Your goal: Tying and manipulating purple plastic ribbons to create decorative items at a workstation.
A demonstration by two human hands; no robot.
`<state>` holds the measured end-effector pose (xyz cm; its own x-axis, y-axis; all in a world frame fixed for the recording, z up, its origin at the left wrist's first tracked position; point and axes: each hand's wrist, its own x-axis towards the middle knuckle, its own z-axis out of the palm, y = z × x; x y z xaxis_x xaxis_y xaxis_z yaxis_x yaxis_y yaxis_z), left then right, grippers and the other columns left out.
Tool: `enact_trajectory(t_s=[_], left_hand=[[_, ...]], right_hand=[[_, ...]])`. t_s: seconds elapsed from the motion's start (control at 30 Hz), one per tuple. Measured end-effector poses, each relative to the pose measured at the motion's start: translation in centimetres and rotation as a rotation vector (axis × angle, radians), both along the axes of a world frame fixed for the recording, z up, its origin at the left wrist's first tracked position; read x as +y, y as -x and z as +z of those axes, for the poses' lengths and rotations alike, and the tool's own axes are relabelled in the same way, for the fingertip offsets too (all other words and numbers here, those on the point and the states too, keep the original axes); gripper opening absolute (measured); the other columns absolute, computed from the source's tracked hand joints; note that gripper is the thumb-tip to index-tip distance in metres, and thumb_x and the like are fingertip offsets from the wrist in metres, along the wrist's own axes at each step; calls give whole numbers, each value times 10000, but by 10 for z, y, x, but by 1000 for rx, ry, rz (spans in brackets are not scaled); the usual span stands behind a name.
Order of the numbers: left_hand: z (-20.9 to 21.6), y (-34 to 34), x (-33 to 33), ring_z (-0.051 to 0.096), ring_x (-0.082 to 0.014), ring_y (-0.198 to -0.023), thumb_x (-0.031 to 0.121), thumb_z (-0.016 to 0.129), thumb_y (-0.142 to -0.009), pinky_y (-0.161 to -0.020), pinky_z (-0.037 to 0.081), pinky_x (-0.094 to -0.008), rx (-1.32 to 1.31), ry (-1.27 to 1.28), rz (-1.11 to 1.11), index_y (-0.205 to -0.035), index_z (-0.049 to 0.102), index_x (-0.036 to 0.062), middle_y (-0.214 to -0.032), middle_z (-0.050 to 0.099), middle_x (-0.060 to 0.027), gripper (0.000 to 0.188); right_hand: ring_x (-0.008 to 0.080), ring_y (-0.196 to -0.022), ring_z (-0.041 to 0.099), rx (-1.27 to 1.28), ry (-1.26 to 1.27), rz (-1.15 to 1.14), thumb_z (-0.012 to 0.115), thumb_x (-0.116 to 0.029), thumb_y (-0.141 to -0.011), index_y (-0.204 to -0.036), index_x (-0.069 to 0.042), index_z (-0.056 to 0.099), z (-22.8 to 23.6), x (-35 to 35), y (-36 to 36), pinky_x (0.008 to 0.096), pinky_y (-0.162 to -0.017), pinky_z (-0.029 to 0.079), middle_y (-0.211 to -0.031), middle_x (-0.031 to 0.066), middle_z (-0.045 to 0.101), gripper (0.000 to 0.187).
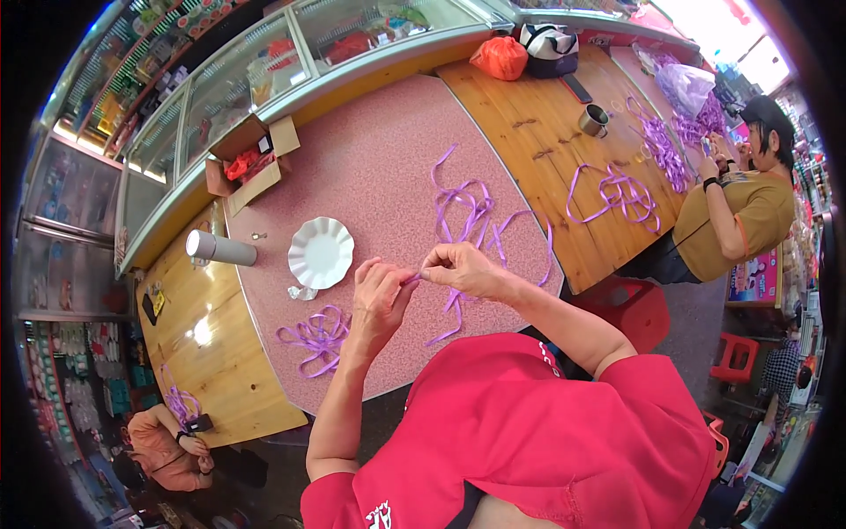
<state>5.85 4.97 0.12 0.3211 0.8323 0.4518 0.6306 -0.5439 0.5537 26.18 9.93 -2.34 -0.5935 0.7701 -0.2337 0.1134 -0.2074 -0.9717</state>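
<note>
My left hand (379, 297) and my right hand (460, 268) meet over the pink speckled table (388, 150), fingertips pinched close together. Between them runs a short piece of purple ribbon (413, 279), gripped by both. Loose purple ribbon (464, 210) lies in loops just beyond my right hand, and a strand trails below it. To the left of my left wrist rests another tangle of purple ribbon (319, 339). A white scalloped plate (321, 253) sits left of my left hand, with a small crumpled clear wrapper (302, 293) at its near edge.
A grey-white tumbler (220, 248) lies at the left beside an open cardboard box (254, 163). On the right wooden table are a metal mug (593, 120), ribbon loops (617, 194) and an orange bag (500, 58). A co-worker (740, 194) handles ribbon there; another person (172, 445) sits lower left.
</note>
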Motion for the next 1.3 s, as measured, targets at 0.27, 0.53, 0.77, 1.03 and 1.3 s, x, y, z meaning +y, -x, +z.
enact_trajectory(t_s=[0.27,0.53,0.77,1.03,1.3], left_hand=[[7,3,-6,623,-265,-848,61,706,-825,-950,441,-427,-101,123,43,-918,653,55,-857,650,-83,107],[7,11,-10,627,-210,-803,72,707,-835,-786,475,-316,-221,297,16,-916,634,25,-844,641,-89,119],[24,3,-14,627,-190,-826,103,706,-850,-786,483,-302,-276,355,36,-898,648,19,-866,645,-91,112],[22,8,-16,614,-277,-812,102,669,-869,-903,449,-381,-101,190,35,-944,630,34,-829,638,-81,108],[16,16,-28,600,-278,-794,94,538,-954,-854,453,-375,-51,368,-213,-943,575,28,-887,614,-116,76]], right_hand=[[57,-772,542,-19,-53,0,654,-151,-920,-948,-3,656,11,-3,1,230,-683,450,-825,2,629,151],[115,-757,594,-32,-386,13,699,-174,-861,-1014,-42,718,25,-9,2,290,-665,469,-819,61,663,203],[117,-763,610,-77,-358,-3,716,-129,-853,-965,-30,725,40,-10,2,284,-666,472,-818,51,665,150],[123,-737,609,-103,-429,20,709,-149,-856,-956,-17,715,42,-13,4,298,-649,473,-806,65,667,165],[100,-736,594,-91,-299,74,702,-155,-870,-942,2,709,41,-9,0,291,-655,470,-803,50,665,172]])
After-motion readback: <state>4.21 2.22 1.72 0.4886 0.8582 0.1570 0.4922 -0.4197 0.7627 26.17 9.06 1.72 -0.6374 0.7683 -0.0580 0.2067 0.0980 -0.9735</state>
